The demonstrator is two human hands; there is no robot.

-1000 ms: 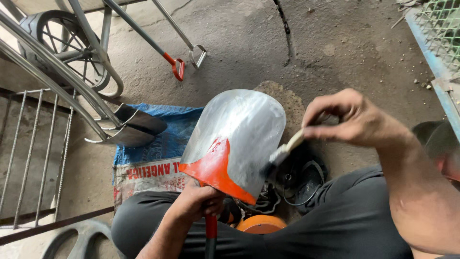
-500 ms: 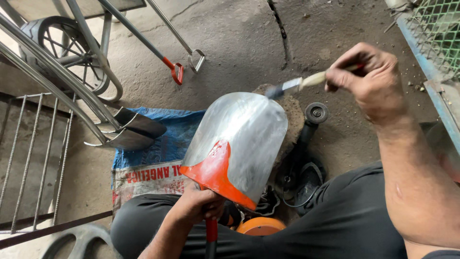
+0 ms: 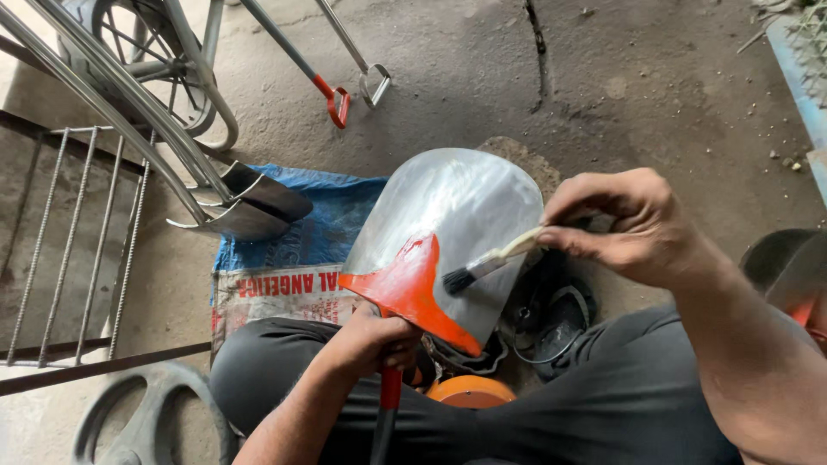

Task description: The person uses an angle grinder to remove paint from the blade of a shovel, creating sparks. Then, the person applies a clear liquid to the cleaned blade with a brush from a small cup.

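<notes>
Brush on half-painted shovel blade

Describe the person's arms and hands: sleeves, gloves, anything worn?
Both arms are bare along all that shows, with no sleeve in view. The left hand and right hand wear no gloves, and no rings, watch or bands are visible. Dark grey trousers cover the legs below.
</notes>
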